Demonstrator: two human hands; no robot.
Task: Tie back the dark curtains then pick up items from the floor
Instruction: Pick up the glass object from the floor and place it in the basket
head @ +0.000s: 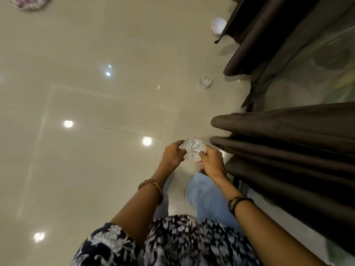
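The scene is dim and warm-toned, lit from overhead: round ceiling lights show as bright glare spots on the glossy tiled floor (86,116) to the left of the hands and farther ahead of them. The dark curtains (288,143) just right of the hands swallow light, their folds nearly black. Wide-angle distortion bends lines toward the edges, and the patterned sleeve (107,244) below the hands is smeared by motion blur
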